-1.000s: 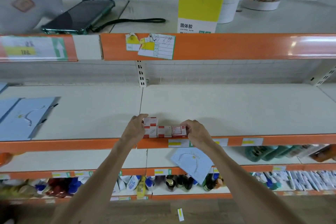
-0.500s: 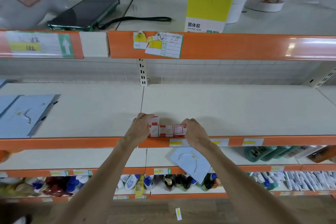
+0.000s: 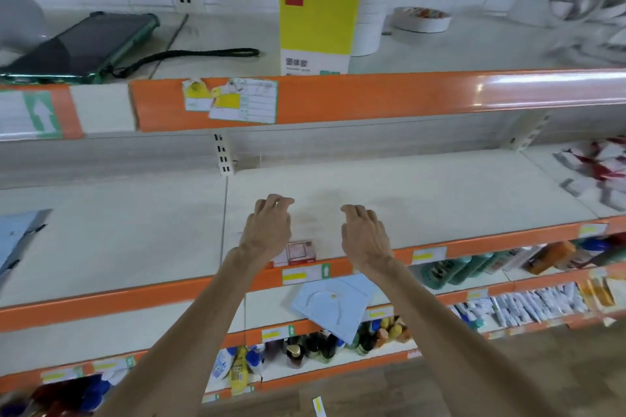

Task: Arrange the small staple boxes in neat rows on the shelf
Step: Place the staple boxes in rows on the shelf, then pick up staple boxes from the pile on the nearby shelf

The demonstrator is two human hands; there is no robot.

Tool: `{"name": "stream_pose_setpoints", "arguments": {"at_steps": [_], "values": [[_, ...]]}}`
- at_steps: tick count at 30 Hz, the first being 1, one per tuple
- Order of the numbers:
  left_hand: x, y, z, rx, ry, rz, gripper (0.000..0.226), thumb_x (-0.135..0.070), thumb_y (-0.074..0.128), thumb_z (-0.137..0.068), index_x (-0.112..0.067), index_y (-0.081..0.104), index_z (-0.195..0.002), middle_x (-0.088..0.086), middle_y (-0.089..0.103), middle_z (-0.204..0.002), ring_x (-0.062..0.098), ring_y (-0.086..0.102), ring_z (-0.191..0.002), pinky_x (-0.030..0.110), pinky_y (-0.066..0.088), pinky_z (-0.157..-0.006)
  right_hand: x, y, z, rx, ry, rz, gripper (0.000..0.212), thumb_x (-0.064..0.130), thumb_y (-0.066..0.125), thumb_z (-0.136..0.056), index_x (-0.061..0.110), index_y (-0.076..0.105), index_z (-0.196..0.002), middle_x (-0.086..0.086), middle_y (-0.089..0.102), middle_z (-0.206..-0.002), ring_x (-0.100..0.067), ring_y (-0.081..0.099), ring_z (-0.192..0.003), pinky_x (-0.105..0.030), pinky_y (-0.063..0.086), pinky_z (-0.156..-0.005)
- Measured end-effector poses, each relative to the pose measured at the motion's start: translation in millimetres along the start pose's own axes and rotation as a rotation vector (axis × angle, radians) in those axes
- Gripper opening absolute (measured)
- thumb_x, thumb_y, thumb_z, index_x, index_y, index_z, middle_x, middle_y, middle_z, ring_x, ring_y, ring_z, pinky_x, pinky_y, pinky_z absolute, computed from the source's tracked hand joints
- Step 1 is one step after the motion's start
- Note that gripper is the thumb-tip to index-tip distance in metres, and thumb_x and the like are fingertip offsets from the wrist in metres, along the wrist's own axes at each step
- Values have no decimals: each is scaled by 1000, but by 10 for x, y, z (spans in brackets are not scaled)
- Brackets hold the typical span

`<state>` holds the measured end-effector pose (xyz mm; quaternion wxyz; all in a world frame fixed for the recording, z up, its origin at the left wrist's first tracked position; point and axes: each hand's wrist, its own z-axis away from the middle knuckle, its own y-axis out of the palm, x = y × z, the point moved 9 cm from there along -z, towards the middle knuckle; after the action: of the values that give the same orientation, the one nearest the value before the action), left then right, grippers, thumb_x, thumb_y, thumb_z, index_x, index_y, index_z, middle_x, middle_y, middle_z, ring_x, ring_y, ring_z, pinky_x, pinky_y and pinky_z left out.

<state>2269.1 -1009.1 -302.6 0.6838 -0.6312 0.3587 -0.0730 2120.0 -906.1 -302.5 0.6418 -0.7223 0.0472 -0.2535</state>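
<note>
Step in hand: judged as a pause between placements. A short row stands on the shelf and neither hand holds anything.
Left hand [image 3: 267, 227]: raised over the shelf, fingers loosely curled, gripping nothing. Its wrist hides the left end of the row.
Right hand [image 3: 364, 234]: raised to the right of the row and apart from it, fingers loosely curled, empty.
Staple boxes [image 3: 299, 251]: at the near edge of the shelf, just behind the orange rail [image 3: 440, 249] and between the two wrists. The number of boxes cannot be determined.
Next move: probably fetch more stock. Set each box flush against the right end of the row, face toward the rail.
Possible stock: a blurred red-and-white pile [image 3: 599, 173] at the far right. Whether it is staple boxes cannot be determined.
Box form: small rectangular cartons, apparently light card, with flat red-and-white printed faces. They should slide easily and tip if nudged.
Shelf [image 3: 440, 200]: flat, off-white, matte board.
Rail finish: glossy, carrying a paper price label [image 3: 303, 273].
</note>
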Motion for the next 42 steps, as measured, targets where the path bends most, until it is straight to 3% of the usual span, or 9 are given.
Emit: {"name": "stream_pose_setpoints", "arguments": {"at_steps": [6,11,15,22,29,34,42], "values": [[-1646,590,-282,156,269,50,46,-24,42,-100,-12,38,-144,7,37,-146,28,31,-133,42,35,-105,-1379,-894,520,-182,275,18,51,36,43,-101,10,34,-144,-8,40,-146,-28,32,-136,-43,34,-109],[-3065,1164,-166,281,475,42,50,-26,44,-99,-10,35,-145,9,35,-148,29,29,-136,41,32,-110,-2775,-1493,1462,-287,567,22,49,40,46,-99,9,41,-137,-12,46,-140,-33,39,-130,-44,34,-107],[-4108,1543,59,350,611,18,48,-28,43,-100,-9,35,-143,10,37,-145,28,31,-135,41,31,-111,-3563,-1863,2120,-374,704,8,40,37,47,-99,10,44,-129,-14,52,-131,-35,45,-121,-45,41,-95],[-5508,2057,292,379,738,13,49,-21,48,-97,-9,36,-143,12,40,-141,30,34,-132,35,25,-111,-4636,-2246,2596,-393,779,9,43,31,48,-98,10,44,-135,-15,51,-135,-34,45,-121,-41,40,-97],[-6272,2448,254,425,741,11,43,-22,46,-96,-7,42,-136,13,43,-140,28,35,-132,37,27,-111,-5411,-2387,2706,-383,734,-17,38,26,50,-97,10,45,-132,-14,54,-132,-32,49,-117,-40,40,-96],[-6773,2640,123,433,751,-28,57,-30,39,-101,-6,22,-150,15,27,-155,27,21,-145,41,18,-118,-5858,-2495,2559,-345,717,-7,39,31,50,-97,9,46,-129,-15,55,-130,-33,48,-119,-42,42,-95],[-7694,3095,-394,455,699,-158,66,-41,29,-102,-9,4,-154,8,-1,-163,22,-6,-150,48,4,-121,-6745,-2804,1958,-269,670,42,56,49,31,-101,10,33,-141,-12,35,-152,-31,25,-143,-44,18,-117]]}}
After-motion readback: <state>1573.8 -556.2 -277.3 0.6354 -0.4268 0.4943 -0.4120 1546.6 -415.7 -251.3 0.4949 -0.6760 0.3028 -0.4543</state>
